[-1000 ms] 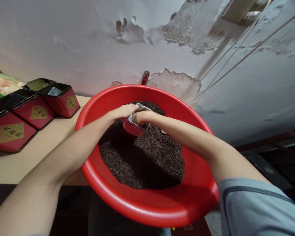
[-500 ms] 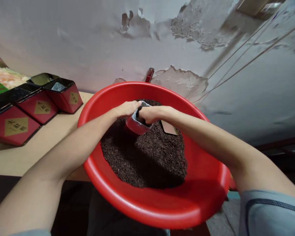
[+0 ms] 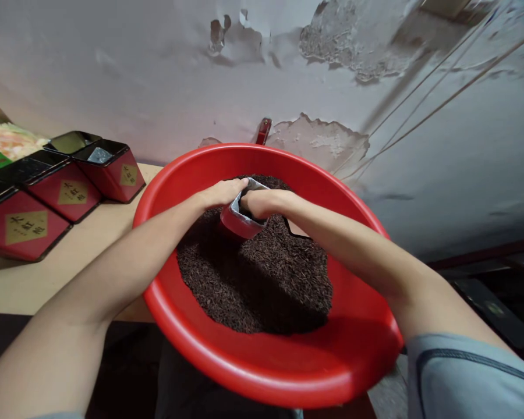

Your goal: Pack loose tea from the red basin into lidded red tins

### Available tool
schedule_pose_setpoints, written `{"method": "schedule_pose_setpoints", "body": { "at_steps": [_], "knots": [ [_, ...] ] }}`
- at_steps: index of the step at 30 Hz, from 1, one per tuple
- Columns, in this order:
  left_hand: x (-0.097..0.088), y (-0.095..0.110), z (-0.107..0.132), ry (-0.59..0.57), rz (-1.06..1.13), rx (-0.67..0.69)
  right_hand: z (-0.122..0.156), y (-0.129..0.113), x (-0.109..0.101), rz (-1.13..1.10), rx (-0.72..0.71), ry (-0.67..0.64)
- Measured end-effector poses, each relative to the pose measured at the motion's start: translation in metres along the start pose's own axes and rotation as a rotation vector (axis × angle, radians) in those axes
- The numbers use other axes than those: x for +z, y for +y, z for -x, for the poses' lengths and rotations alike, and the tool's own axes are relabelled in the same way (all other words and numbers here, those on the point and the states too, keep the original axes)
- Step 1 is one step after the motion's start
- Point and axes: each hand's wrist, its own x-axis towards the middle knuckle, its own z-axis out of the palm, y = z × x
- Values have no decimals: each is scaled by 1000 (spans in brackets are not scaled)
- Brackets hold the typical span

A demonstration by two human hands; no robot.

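Inside a large red plastic basin lies a heap of dark, twisted loose tea leaves. A red tea tin, with a silvery liner folded over its mouth, stands tilted in the leaves. My left hand grips the tin's far left rim, thumb at the liner. My right hand reaches down into the tin's mouth; its fingers are hidden inside, so what they touch does not show. A flat tan piece with a black edge lies on the leaves beside the tin, partly behind my right forearm.
Several red tins with gold diamond labels stand on the pale wooden table at left, one showing silvery liner. Behind the basin rises a peeling wall. Cords run along it at right.
My right hand has sunk slightly deeper into the tin and shifted a little left. My left hand keeps its grip. The whole view has shifted slightly.
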Motion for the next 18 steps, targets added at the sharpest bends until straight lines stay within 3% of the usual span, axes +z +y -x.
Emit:
{"method": "schedule_pose_setpoints", "body": {
  "at_steps": [3,7,9,12,15,17,18],
  "knots": [
    [-1,0,1,-23,-36,41,5,-3,-6,29,-33,18],
    [1,-1,-1,9,8,16,16,-9,-8,47,36,-46],
    [1,-1,-2,5,9,20,24,-9,-9,-13,-11,18],
    [-3,0,-1,-24,-44,54,40,3,-15,-114,54,370],
    [-8,2,3,-12,-54,40,54,29,-11,-120,332,781],
    [-10,4,5,-4,-49,20,59,50,1,-86,506,917],
    [-11,6,6,0,-50,4,60,59,10,-66,575,909]
  ]
}}
